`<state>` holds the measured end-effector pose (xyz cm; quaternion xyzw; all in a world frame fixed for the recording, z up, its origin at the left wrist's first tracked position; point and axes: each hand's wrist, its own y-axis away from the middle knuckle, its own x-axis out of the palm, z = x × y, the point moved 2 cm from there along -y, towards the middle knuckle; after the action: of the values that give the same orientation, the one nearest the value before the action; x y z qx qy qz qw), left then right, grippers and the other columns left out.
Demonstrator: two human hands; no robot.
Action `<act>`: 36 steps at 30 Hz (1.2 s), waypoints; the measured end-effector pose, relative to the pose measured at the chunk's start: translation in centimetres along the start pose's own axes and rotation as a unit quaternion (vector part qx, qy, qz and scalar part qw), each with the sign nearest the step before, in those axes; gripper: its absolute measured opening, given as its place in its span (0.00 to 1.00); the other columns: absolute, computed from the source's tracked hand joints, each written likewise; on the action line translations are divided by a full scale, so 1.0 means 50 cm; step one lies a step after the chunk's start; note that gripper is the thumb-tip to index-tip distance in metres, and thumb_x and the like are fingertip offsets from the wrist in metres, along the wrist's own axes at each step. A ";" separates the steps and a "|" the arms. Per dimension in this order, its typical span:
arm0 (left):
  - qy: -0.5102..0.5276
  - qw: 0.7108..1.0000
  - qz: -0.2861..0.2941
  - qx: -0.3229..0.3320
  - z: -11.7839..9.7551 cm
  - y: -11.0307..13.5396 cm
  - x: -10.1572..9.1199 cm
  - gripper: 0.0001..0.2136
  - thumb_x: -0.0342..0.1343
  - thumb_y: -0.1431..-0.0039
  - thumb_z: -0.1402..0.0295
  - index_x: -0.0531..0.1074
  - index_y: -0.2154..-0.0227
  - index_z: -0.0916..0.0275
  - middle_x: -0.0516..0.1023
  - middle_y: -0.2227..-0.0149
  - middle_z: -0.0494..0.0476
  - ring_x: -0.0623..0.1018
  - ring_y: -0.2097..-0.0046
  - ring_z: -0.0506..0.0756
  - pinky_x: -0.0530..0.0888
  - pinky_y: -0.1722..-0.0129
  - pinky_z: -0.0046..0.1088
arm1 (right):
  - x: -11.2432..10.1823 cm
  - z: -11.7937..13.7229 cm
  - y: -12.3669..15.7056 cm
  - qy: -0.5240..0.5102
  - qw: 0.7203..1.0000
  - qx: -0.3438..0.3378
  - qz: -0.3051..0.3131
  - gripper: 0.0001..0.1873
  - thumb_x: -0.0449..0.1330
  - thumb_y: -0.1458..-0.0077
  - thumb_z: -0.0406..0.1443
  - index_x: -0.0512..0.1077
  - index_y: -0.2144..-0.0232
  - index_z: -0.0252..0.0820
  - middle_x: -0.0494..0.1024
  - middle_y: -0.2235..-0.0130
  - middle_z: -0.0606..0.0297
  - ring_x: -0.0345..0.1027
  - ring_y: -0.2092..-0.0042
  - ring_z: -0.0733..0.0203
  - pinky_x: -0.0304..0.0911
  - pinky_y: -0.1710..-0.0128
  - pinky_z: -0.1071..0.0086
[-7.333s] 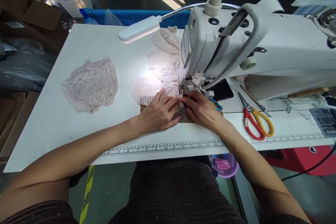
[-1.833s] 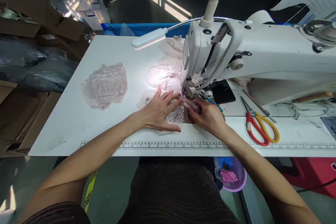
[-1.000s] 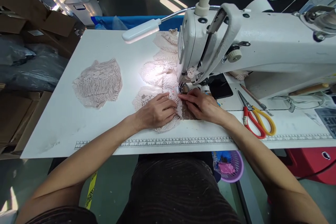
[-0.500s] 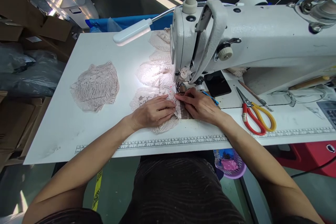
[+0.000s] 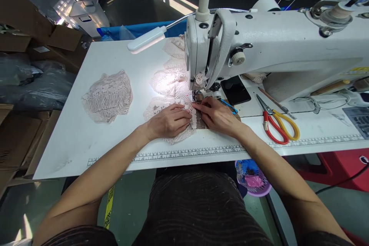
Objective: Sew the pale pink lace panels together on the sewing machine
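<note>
A pale pink lace piece (image 5: pixel 175 135) lies on the white table (image 5: pixel 115 65) in front of the presser foot (image 5: pixel 196 96) of a white sewing machine (image 5: pixel 273 50). My left hand (image 5: pixel 168 122) lies on the lace, fingers together and curled, pressing it down. My right hand (image 5: pixel 217 115) rests beside it, its fingertips pinching the lace edge just before the foot. A chain of sewn lace pieces (image 5: pixel 170 78) trails away behind the needle under the lamp light.
A stack of lace pieces (image 5: pixel 108 96) sits to the left. Red and yellow scissors (image 5: pixel 275 125), a black phone (image 5: pixel 235 91) and blue snips (image 5: pixel 229 106) lie to the right. A gooseneck lamp (image 5: pixel 147 39) hangs above. A purple basket (image 5: pixel 253 178) sits below the table edge.
Since 1.8 s ago my left hand's fingers have drawn together from flat and spread, and both hands have closed in on the presser foot. The view shifted slightly.
</note>
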<state>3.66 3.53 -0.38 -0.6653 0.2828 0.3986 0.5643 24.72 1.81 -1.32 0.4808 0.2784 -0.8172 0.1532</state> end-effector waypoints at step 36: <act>0.017 0.999 -0.037 0.025 -0.001 0.002 0.008 0.06 0.60 0.40 0.76 0.75 0.59 0.66 0.84 0.58 0.58 0.83 0.56 0.53 0.81 0.48 0.37 | -0.011 0.001 0.022 -0.057 0.998 -0.001 0.019 0.25 0.50 0.38 0.30 0.73 0.43 0.51 0.71 0.54 0.55 0.65 0.49 0.54 0.65 0.44 0.55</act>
<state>3.80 3.51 -0.77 -0.6679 0.2772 0.3587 0.5903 25.51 0.89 -1.16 0.4388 0.2609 -0.8398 0.1848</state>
